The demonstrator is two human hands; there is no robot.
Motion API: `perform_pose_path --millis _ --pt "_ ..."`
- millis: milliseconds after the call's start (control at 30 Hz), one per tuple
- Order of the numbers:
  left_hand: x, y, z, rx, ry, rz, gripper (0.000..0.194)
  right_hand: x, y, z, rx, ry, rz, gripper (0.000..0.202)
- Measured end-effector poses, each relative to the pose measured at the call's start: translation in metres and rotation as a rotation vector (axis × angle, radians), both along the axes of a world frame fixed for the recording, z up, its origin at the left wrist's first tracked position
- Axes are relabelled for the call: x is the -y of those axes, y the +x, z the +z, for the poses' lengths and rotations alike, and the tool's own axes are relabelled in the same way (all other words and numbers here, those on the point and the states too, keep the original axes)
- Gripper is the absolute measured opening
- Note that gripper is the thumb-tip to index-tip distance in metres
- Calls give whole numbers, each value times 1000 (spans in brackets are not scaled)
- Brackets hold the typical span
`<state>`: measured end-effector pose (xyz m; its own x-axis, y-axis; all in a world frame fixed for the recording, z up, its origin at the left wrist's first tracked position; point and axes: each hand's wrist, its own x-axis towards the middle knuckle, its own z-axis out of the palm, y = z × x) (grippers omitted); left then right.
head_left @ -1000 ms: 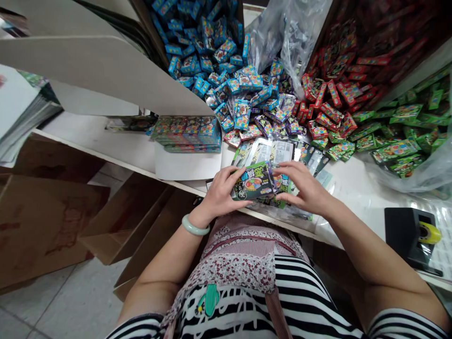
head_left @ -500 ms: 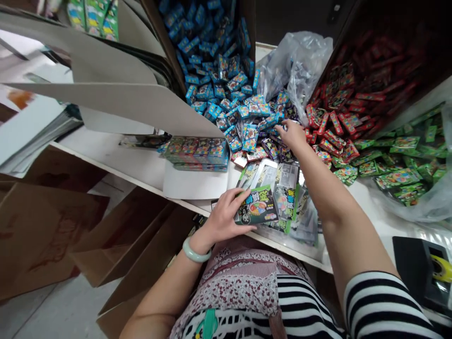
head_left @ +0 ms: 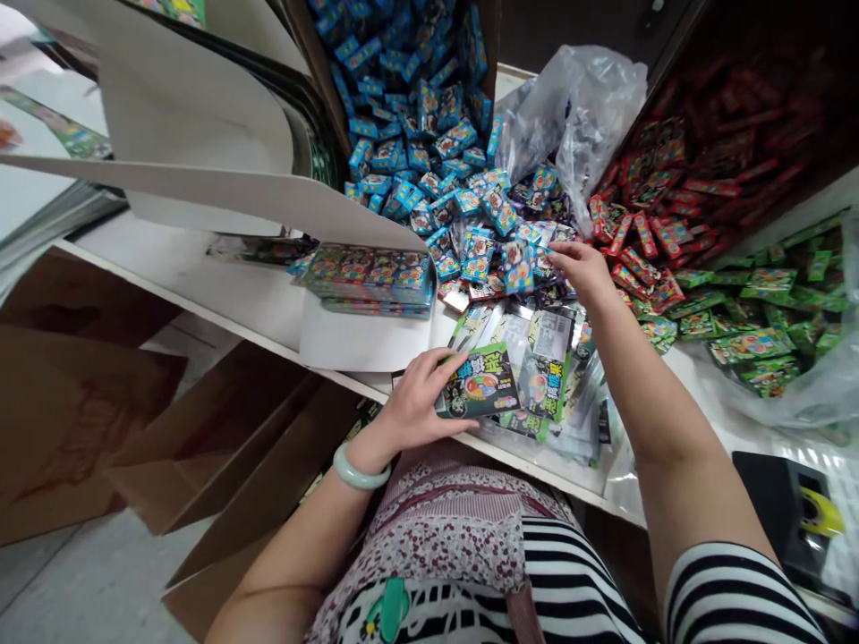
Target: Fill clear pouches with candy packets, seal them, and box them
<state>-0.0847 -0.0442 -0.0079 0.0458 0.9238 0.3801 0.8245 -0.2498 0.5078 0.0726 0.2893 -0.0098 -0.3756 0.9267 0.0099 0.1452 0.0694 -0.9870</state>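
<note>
My left hand [head_left: 420, 398] grips the left end of a black-and-green printed candy packet [head_left: 480, 383], thumb on top and fingers along its lower edge. The packet is over a layer of flat, partly clear printed bags [head_left: 547, 376] at the table's front edge. Farther in, my right hand [head_left: 582, 273] pinches at the near side of the candy pile. A slightly blurred small blue candy box [head_left: 518, 266] is at its fingertips. Many more small blue boxes [head_left: 456, 139] spill from a bin around it, with dark purple ones partly hidden among them.
Red boxes [head_left: 644, 237] lie heaped right of the blue ones, beside green packs [head_left: 765, 344] in clear plastic. A crumpled plastic bag [head_left: 570, 107] stands behind. At left, a white card sheet [head_left: 366, 344] carries stacked boxes; cardboard cartons [head_left: 221, 456] are below. A black device [head_left: 782, 510] sits right.
My right hand has drawn slightly back and right from the pile, with a blue box now at its fingertips. The left hand still holds the packet. The view has shifted slightly.
</note>
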Motion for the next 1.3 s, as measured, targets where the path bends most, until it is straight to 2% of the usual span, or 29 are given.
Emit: perform_pose_path --millis 267,333,400,467,533,600,700,800,867,967,1033,1100,1233,1300 --pt "3 3 2 -23 -28 -1 97 33 46 7 -61 -79 79 47" --pt "4 3 1 -33 -28 1 97 43 57 9 -46 -46 100 47" --pt "6 3 1 -40 -29 8 96 59 70 10 36 139 61 41" --pt "8 2 0 -41 -35 20 95 80 83 10 205 460 46 32" --pt "9 3 0 -38 -47 27 95 104 91 8 407 757 130 26" --pt "8 4 -1 -36 -62 20 94 125 93 3 560 888 299 25" --pt "9 6 -2 -36 -77 1 94 138 94 -4 612 825 487 30" --pt "13 6 -3 -34 -81 17 92 127 106 -4 595 708 417 37" --pt "16 5 -3 -37 -80 34 90 117 116 -4 636 680 378 49" --pt "17 5 -3 -55 -82 29 90 112 121 -8 753 672 488 72" --pt "15 7 -3 -74 -83 11 90 115 119 -12 781 663 538 69" --pt "13 8 -3 -95 -78 -6 91 120 117 -13 725 688 524 59" --pt "10 8 -6 -147 -58 -18 93 137 125 5 505 824 439 54" --pt "9 7 -8 -157 -54 -23 95 150 132 21 441 863 467 53"
